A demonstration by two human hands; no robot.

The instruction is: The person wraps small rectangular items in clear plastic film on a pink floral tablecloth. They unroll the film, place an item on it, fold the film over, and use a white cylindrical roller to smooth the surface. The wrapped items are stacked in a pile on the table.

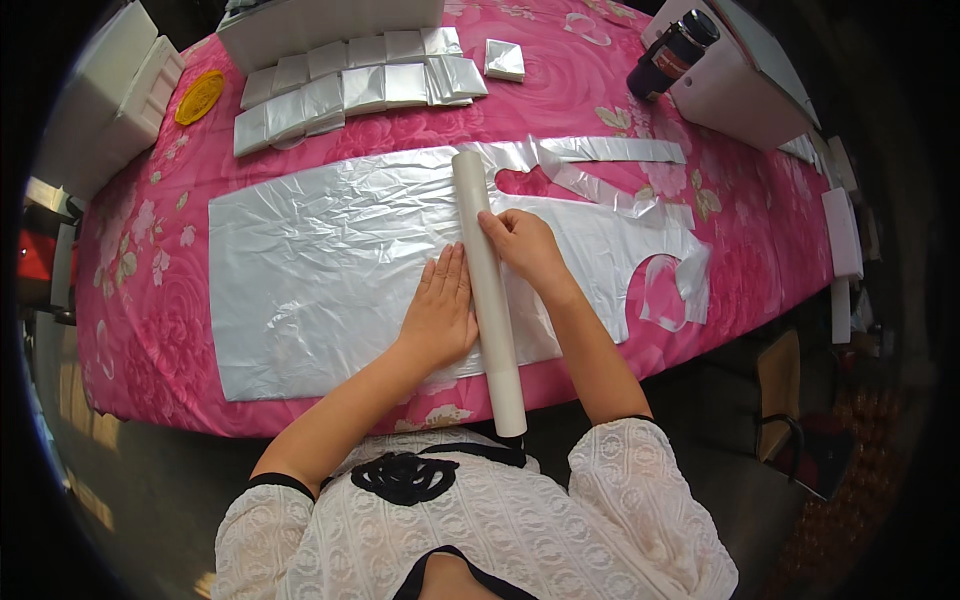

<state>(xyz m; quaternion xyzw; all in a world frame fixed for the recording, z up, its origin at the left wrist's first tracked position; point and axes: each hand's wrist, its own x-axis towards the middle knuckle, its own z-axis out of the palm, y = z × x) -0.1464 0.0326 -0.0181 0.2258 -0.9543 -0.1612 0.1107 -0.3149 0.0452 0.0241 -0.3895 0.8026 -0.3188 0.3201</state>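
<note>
A thin, crinkled plastic apron [337, 277] lies spread flat on the table, its neck opening and straps towards the right. Across its middle, pointing towards my body, lies a pale round tube [491, 300]; its near end juts past the table edge. My left hand [442, 307] rests flat on the plastic, palm down, fingers together, against the tube's left side. With bent fingers and thumb, my right hand [521, 244] touches the tube's right side; whether it grips the tube or the plastic beside it cannot be told.
Folded plastic packets [364, 86] stand in rows at the back, with a small stack [505, 60] beside them. A yellow coiled item [199, 97] lies back left. A dark bottle [671, 56] stands near a white box [739, 82]. Pink flowered cloth [750, 247] covers the table.
</note>
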